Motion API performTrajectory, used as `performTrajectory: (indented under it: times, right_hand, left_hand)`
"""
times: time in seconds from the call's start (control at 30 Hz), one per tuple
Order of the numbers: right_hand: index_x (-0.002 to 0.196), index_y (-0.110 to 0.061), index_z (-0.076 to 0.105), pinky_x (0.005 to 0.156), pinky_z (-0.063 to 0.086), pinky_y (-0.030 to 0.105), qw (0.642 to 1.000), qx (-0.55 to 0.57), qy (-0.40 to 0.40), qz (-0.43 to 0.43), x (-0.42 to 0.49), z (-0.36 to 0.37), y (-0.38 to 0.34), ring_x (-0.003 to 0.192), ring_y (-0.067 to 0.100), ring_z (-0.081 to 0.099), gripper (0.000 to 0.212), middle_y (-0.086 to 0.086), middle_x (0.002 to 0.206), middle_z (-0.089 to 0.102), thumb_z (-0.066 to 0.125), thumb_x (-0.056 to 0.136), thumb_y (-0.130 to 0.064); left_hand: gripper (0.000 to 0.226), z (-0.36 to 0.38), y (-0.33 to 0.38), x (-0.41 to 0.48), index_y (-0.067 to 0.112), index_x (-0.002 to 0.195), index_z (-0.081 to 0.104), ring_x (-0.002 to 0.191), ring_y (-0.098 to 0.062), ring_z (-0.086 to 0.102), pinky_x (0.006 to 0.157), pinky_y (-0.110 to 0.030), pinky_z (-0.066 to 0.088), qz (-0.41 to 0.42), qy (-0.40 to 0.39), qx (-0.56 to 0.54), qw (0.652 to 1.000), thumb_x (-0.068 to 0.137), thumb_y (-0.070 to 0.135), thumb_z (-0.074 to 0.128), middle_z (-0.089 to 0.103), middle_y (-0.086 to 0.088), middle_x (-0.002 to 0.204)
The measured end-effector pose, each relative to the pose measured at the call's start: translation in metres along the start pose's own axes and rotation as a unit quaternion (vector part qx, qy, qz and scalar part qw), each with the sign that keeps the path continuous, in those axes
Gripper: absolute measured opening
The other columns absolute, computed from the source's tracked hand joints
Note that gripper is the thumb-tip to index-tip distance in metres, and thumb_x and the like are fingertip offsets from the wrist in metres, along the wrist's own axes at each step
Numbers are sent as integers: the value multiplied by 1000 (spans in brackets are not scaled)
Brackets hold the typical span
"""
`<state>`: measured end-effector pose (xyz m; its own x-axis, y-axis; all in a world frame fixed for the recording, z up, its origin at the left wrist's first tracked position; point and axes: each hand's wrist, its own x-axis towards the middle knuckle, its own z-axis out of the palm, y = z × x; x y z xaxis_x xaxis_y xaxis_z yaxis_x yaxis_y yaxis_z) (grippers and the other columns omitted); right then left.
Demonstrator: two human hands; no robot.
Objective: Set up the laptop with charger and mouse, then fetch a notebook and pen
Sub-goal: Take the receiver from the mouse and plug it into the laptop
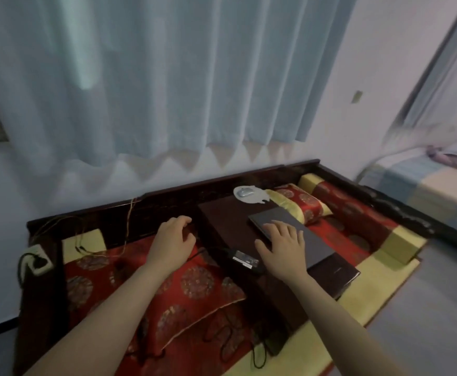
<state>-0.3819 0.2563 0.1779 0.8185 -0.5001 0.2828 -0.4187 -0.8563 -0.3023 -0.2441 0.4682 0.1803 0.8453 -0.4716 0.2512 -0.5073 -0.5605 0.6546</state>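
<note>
A closed grey laptop (pixel 306 234) lies on a low dark wooden table (pixel 222 215). My right hand (pixel 281 246) rests flat on the laptop's near left corner, fingers spread. My left hand (pixel 174 238) hovers over the red cushion to the left of the table, fingers loosely curled and holding nothing. The black charger brick (pixel 245 260) sits on the table's left edge, just left of my right hand, and its cable (pixel 232 335) trails down over the cushions. A silver mouse (pixel 245 191) lies on a white pad at the table's far end.
Red and gold cushions (pixel 146 289) cover a dark wooden bench (pixel 43 267). A white power strip (pixel 36 260) with a black plug lies at the left end, beside thin wires. A blue curtain hangs behind. A bed (pixel 425 183) stands at the right.
</note>
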Motion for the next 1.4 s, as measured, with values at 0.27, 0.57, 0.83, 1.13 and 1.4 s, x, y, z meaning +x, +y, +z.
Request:
performTrajectory:
  times: [0.27, 0.57, 0.83, 1.13, 1.4]
  right_hand:
    - [133, -24, 49, 114, 17, 50, 999, -35, -24, -23, 72, -40, 180, 135, 26, 34, 47, -1, 140, 47, 46, 91, -45]
    - [134, -21, 48, 108, 30, 51, 994, -3, -103, -37, 178, -9, 314, 130, 30, 38, 48, 3, 138, 49, 49, 90, -41]
    - [136, -21, 45, 105, 31, 45, 985, 18, -146, -94, 307, 66, 357, 130, 28, 38, 48, 2, 138, 49, 49, 91, -38]
    - [133, -23, 47, 106, 34, 50, 970, 34, -211, -116, 426, 152, 403, 129, 28, 38, 46, 1, 136, 51, 51, 89, -35]
    - [132, -24, 47, 103, 34, 45, 945, 36, -254, -201, 511, 259, 406, 128, 25, 39, 45, 0, 133, 50, 52, 88, -32]
  left_hand:
    - [43, 143, 97, 62, 10, 128, 53, 117, -28, 54, 97, -39, 44, -34, -2, -9, 999, 85, 14, 56, 59, -13, 124]
    - [45, 270, 156, 118, 8, 129, 51, 116, -27, 54, 96, -36, 43, -130, -5, -7, 991, 85, 14, 55, 58, -13, 122]
    - [45, 353, 140, 233, 9, 130, 49, 118, -27, 51, 98, -38, 44, -171, 24, 34, 984, 86, 15, 53, 57, -12, 124]
    - [46, 451, 112, 323, 9, 132, 47, 118, -27, 49, 97, -37, 43, -233, -9, 40, 972, 87, 15, 51, 55, -13, 125]
    - [68, 556, 58, 339, 22, 150, 16, 148, -23, -3, 118, -46, 6, -246, -84, 221, 940, 91, 55, 20, 3, -4, 161]
